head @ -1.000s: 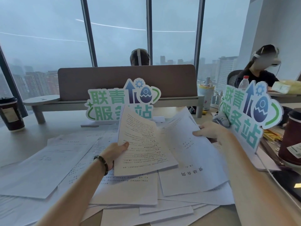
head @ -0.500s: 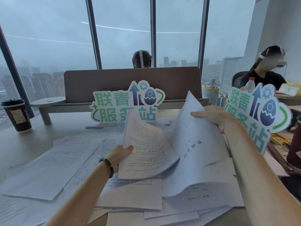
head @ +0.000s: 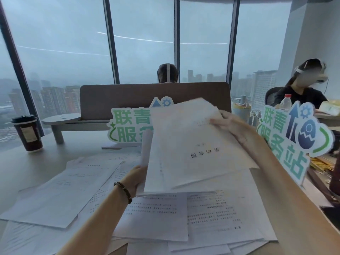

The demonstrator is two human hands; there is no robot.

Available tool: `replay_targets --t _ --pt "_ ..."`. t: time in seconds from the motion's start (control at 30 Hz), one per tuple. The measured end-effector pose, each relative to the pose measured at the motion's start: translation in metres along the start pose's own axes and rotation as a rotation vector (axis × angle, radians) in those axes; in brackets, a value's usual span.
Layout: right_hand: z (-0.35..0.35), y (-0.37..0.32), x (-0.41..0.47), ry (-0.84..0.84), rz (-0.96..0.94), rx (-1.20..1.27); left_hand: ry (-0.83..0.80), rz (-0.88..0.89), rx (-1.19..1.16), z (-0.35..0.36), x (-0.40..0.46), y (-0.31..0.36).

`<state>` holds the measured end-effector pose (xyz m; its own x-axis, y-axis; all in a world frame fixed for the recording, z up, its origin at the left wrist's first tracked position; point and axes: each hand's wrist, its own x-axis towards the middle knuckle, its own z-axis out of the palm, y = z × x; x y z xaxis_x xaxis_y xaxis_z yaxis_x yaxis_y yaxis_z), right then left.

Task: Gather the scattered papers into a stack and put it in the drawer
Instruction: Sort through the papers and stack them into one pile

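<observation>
Above the desk (head: 60, 159), both hands hold sheets lifted clear of the scattered papers (head: 156, 214). The left hand (head: 135, 178), a beaded bracelet (head: 122, 189) at its wrist, grips the lower left edge of the raised sheets (head: 185, 150); the right hand (head: 230, 125) pinches their upper right corner, thumb on the printed face. The top sheet tilts toward the camera, its heading upside down. Loose pages overlap across the desk beneath. A green cut-out sign (head: 128, 127) stands behind the sheets, a second sign (head: 287, 142) to the right, and a dark lidded cup (head: 27, 133) far left
</observation>
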<state>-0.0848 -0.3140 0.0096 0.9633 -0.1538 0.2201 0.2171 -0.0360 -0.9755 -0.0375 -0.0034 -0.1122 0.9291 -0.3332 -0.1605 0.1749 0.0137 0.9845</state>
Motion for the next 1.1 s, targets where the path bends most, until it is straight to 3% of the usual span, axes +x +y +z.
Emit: replay_targets --t 0.17,0.4,0.57,0.83,0.93,1.1 --pt "-0.008 0.056 -0.003 0.088 0.184 -0.120 -0.053 0.075 -0.046 0.003 -0.002 0.007" --pt "0.023 0.098 -0.013 0.215 0.303 -0.030 -0.078 0.104 -0.068 0.014 -0.011 0.002" --pt "0.047 0.107 -0.025 0.085 0.379 0.038 -0.070 0.087 -0.032 0.014 -0.013 0.001" --pt "0.055 0.083 -0.028 0.193 0.056 -0.128 0.006 0.114 -0.068 0.017 -0.017 0.013" --pt "0.062 0.070 -0.034 0.259 -0.125 -0.240 0.084 0.289 -0.006 0.023 -0.022 0.023" --pt "0.074 0.050 -0.049 0.345 -0.376 -0.217 0.187 0.586 0.037 0.027 -0.028 0.032"
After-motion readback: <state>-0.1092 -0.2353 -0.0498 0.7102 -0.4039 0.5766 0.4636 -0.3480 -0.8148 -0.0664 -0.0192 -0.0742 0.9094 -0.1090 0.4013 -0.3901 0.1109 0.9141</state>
